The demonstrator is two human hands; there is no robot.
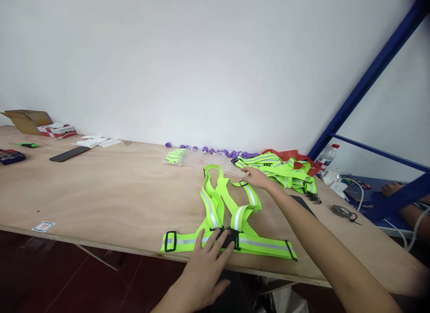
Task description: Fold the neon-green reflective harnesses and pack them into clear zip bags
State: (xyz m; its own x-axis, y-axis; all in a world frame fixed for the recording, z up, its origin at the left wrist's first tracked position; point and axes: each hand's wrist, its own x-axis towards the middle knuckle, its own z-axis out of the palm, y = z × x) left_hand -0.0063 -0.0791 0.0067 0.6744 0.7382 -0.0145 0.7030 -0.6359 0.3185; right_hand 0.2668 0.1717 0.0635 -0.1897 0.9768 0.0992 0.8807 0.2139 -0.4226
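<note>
A neon yellow reflective strap vest [231, 214] lies spread flat on the plywood table [101, 192] near its front edge. My left hand [204, 270] rests with fingers apart on the waist band, at the black buckle [230, 236]. My right hand [257, 177] reaches far forward, its fingers touching the top of the right shoulder strap. A pile of more neon vests [282, 169] lies just beyond that hand.
A bagged folded vest [176, 157] and purple caps [221, 150] lie by the wall. A cardboard box [28, 120], papers, a black bar [69, 154] and a green marker sit far left. A water bottle [327, 157], a blue rack [369, 75] and another person's hand [391, 188] are right.
</note>
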